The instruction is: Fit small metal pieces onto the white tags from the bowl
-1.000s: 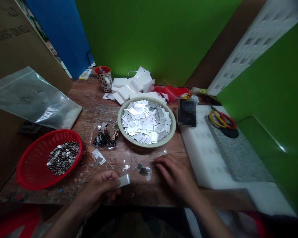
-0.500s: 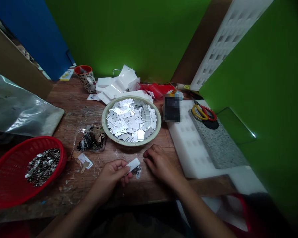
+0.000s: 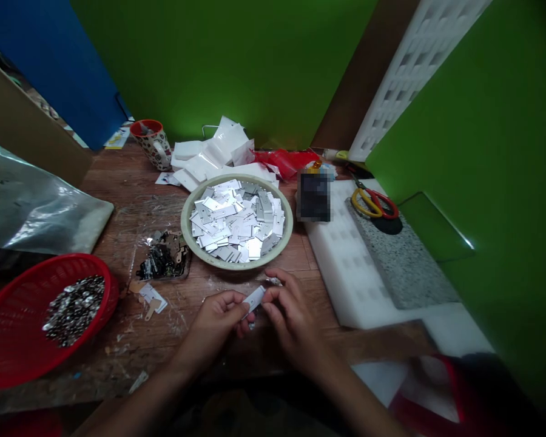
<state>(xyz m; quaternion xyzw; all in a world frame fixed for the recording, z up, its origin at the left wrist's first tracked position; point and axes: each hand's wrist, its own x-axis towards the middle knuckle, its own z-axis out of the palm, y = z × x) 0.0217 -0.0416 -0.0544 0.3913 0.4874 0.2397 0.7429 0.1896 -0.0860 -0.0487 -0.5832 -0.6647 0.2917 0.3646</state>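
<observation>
Pinching small white tag (image 3: 255,298) between left hand (image 3: 218,318) and right hand (image 3: 291,315) over worktop (image 3: 131,182); bowl (image 3: 188,233) of tags full, many left.

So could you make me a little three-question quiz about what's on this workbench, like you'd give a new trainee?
1. True or false: both the left hand and the right hand are touching the small white tag.
2. Which container holds the pile of white and silver tags? A) the red basket B) the round bowl C) the patterned mug
3. Fill in: the scissors with yellow and red handles lie to the person's ____ side.

Key: 1. True. 2. B; the red basket holds small shiny metal pieces instead. 3. Right, on the grey stone slab.
</observation>
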